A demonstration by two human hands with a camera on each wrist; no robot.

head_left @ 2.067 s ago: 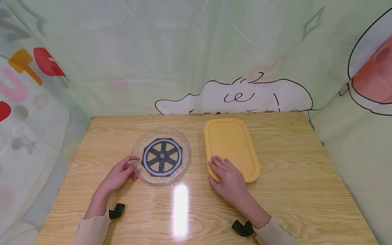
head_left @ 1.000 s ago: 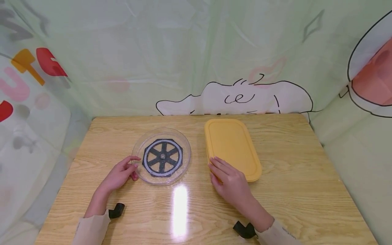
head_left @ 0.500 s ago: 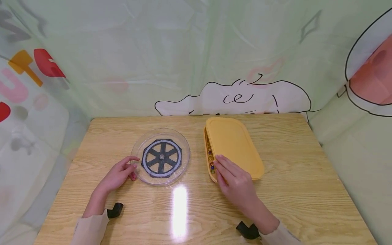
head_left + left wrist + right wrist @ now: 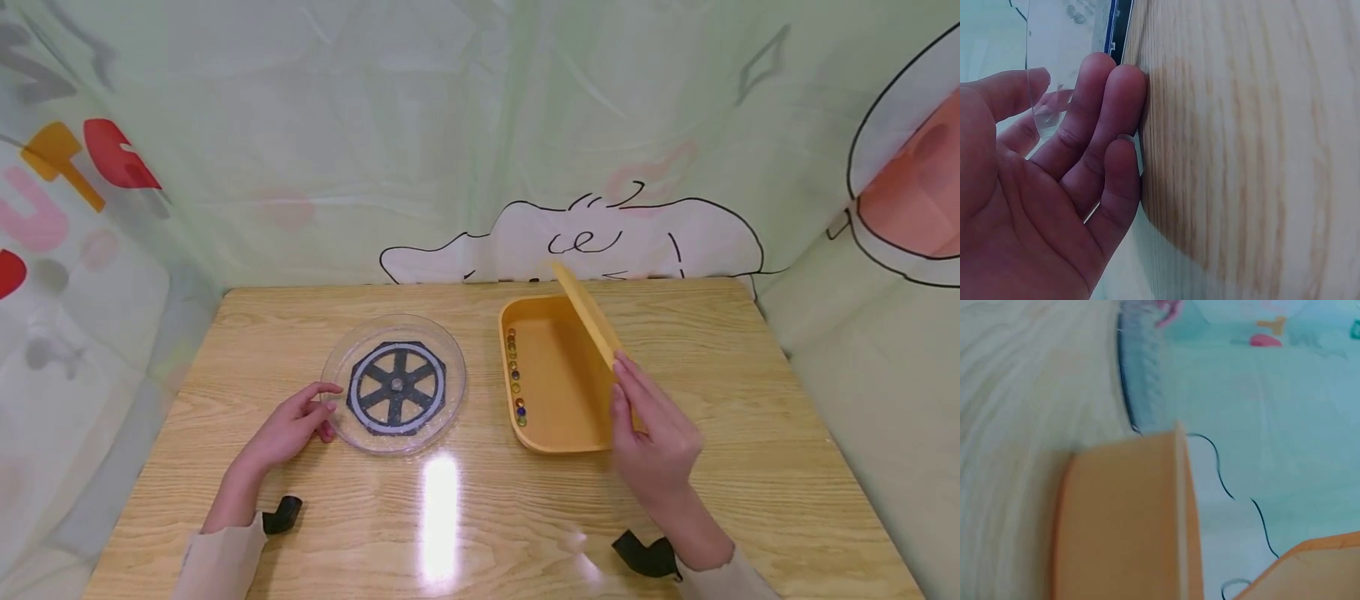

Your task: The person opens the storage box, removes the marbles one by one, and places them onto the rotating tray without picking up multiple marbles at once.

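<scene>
My right hand [image 4: 656, 433] pinches the edge of a yellow lid [image 4: 588, 317], tilted steeply above the right side of a yellow rectangular box [image 4: 555, 383]. Small glossy marbles [image 4: 515, 375] line the box's left inner wall. My left hand [image 4: 292, 421] holds the near-left rim of a clear round dish [image 4: 333, 358] between thumb and fingers. A dark octagonal wheel-like frame with a pale ring [image 4: 397, 387] shows through the dish. In the left wrist view, the fingers [image 4: 1125, 94] lie against the wood beside the clear rim. The right wrist view has the box [image 4: 1116, 525] but no hand.
The wooden table [image 4: 480, 517] reaches back to a pale green printed curtain [image 4: 337, 167], which also covers both sides. Black wrist-worn pieces stick out from the left sleeve [image 4: 228, 562] and the right sleeve [image 4: 723, 579]. The box stands right of the dish.
The lid first lay flat on the box, then its left edge rose and swung up to the right in my right hand, uncovering the box and marbles. My left hand stays put.
</scene>
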